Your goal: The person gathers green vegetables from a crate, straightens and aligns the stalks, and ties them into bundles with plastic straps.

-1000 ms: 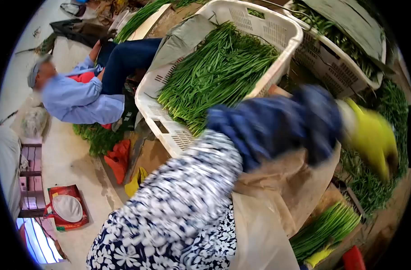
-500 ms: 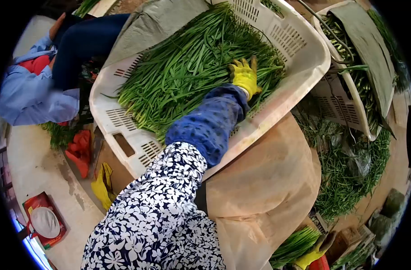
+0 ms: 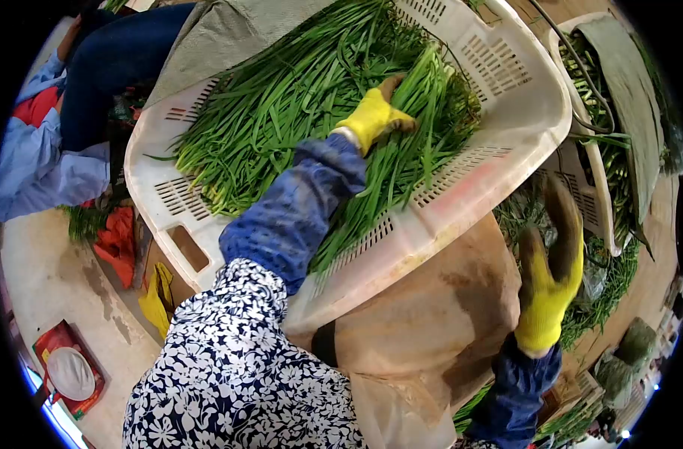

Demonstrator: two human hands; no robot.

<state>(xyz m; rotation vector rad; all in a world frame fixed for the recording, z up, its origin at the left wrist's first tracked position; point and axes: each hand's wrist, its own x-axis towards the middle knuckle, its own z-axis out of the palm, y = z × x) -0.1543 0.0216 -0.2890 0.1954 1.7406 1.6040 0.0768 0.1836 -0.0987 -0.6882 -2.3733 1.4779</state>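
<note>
A heap of long green garlic chives (image 3: 282, 112) fills much of the white slotted plastic crate (image 3: 431, 224). My left hand (image 3: 371, 120), in a yellow glove with a blue sleeve cover, reaches into the crate. Its thumb and fingers close round a clump of chives (image 3: 424, 97) near the right side; some fingers are hidden behind the leaves. Outside the crate, to the right, my right hand (image 3: 551, 277) is raised in another yellow glove with dark fingertips. Its fingers are spread and hold nothing. Below it, more green stalks (image 3: 469, 410) show partly behind the sleeve.
A tan cloth (image 3: 439, 299) covers my lap under the crate. At right, another crate (image 3: 599, 179) holds green stalks under a grey cloth (image 3: 618, 97). Loose greens lie on the floor. A person in a blue sleeve (image 3: 50, 165) sits at left, near a red cloth (image 3: 117, 243) and yellow glove (image 3: 158, 299).
My left hand has moved left from lying spread on the chives and now grips a clump. My right hand has risen from the lower right edge and opened.
</note>
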